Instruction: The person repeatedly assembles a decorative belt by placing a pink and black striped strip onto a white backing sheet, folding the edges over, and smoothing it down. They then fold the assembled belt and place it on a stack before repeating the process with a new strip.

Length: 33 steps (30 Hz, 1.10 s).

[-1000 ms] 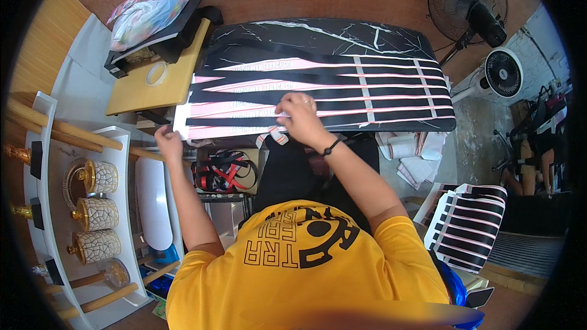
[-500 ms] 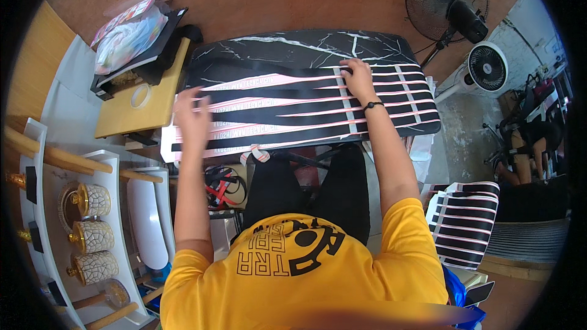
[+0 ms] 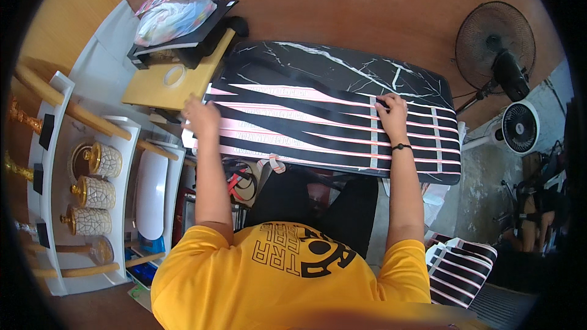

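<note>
The black bands [image 3: 342, 145] lie side by side along the front part of the black, white-veined surface [image 3: 293, 64], running from left to right. Pink-and-white edging lines separate the bands. Toward the left end, the bands taper and overlap at angles, exposing pale pink strips [image 3: 263, 124] with faint printing between them. Two pale crosswise strips [image 3: 374, 140] span the bands on the right half. The left hand [image 3: 203, 116] is positioned over the left ends of the bands, next to a white end piece [image 3: 189, 139]. Its fingers are bent and blurred; whether they grip a band cannot be determined. The right hand [image 3: 394, 112] is positioned at the far end of the nearer-to-centre crosswise strip. Its fingers are curled downward against the bands, with a narrow gap toward the thumb; a firm hold on any part cannot be confirmed. A black wristband [image 3: 401, 146] encircles the right wrist. A small striped loop [image 3: 275, 163] projects at the front edge of the surface. A second banded bundle [image 3: 461, 272] is located at the lower right, well apart from the first set. A tape roll [image 3: 174, 75] lies flat on the wood-toned side surface [image 3: 147, 87] at the left.
</note>
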Motion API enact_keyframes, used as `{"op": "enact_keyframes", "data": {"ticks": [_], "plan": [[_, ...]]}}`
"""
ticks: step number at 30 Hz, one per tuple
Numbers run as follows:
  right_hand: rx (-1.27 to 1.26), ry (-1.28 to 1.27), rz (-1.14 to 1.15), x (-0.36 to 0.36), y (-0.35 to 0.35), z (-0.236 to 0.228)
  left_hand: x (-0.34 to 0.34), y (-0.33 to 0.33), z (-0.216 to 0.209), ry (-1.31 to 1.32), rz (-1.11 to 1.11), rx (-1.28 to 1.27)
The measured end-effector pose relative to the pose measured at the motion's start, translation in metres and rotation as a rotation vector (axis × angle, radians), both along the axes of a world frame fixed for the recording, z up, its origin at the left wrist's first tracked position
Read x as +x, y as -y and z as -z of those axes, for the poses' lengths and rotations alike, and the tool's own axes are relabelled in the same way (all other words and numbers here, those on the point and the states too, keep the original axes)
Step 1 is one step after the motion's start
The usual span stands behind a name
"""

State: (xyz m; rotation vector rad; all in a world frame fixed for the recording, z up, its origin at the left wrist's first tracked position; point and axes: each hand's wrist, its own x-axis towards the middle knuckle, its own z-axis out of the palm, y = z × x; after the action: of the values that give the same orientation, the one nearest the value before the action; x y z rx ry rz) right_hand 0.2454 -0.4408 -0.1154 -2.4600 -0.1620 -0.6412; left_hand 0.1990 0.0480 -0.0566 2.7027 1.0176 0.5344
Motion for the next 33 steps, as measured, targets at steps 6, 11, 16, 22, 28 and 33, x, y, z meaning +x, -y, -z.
{"op": "enact_keyframes", "data": {"ticks": [6, 11, 16, 22, 28, 33], "plan": [[-0.026, -0.008, -0.046, -0.002, 0.026, -0.001, -0.034, -0.039, -0.002, -0.123, 0.005, -0.134], [0.026, -0.073, -0.026, -0.013, 0.057, 0.002, -0.054, -0.006, -0.013, 0.214, 0.307, -0.145], [0.081, -0.082, -0.072, -0.010, 0.014, 0.001, -0.060, -0.062, -0.049, 0.295, 0.197, -0.119], [0.066, -0.102, -0.036, -0.011, -0.089, -0.003, -0.016, -0.067, -0.075, 0.239, 0.196, 0.315], [0.115, -0.134, 0.030, -0.006, -0.093, -0.004, 0.052, 0.113, -0.033, 0.200, 1.163, 0.080], [0.133, -0.151, 0.056, -0.006, -0.096, -0.004, 0.121, 0.220, 0.003, -0.172, 1.420, -0.538]]}}
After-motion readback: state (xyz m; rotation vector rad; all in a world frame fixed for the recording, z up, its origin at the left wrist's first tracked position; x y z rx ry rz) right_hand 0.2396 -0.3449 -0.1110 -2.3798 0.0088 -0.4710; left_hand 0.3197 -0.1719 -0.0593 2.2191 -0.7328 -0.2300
